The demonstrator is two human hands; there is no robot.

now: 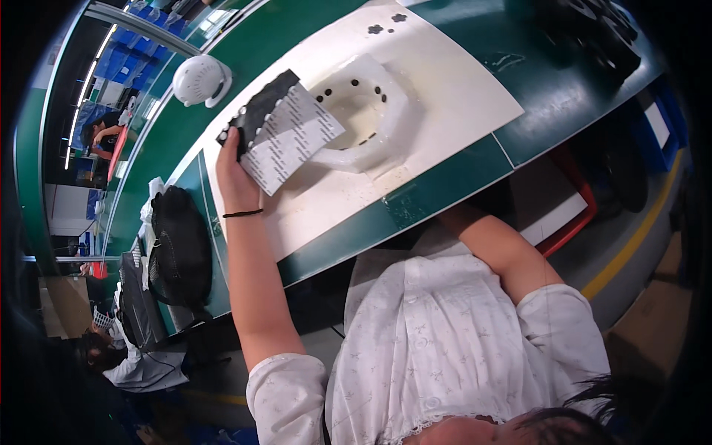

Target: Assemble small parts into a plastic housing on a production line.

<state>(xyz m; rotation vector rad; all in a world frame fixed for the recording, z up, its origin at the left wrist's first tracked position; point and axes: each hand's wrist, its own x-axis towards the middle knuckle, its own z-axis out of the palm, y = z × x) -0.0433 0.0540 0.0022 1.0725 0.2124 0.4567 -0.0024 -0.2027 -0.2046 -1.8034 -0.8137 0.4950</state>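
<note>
My left hand (239, 176) is closed on the lower left edge of a sheet (294, 133), thumb on top. One part of the sheet is black with round notches along its border; the rest is white backing paper with repeated print. It is held up over the left of a white board (445, 96) on the green table. Just right of the sheet lies a whitish, translucent octagonal ring (397, 111) with several small black dots inside its opening. My right forearm (482, 233) goes under the table's front edge, which hides the hand.
A small white fan (202, 79) stands at the back left. Beside my left arm is a black bag (180, 245). Black items (593, 41) lie at the far right of the table. A red bin (584, 204) sits below the right edge. Other people work at the left.
</note>
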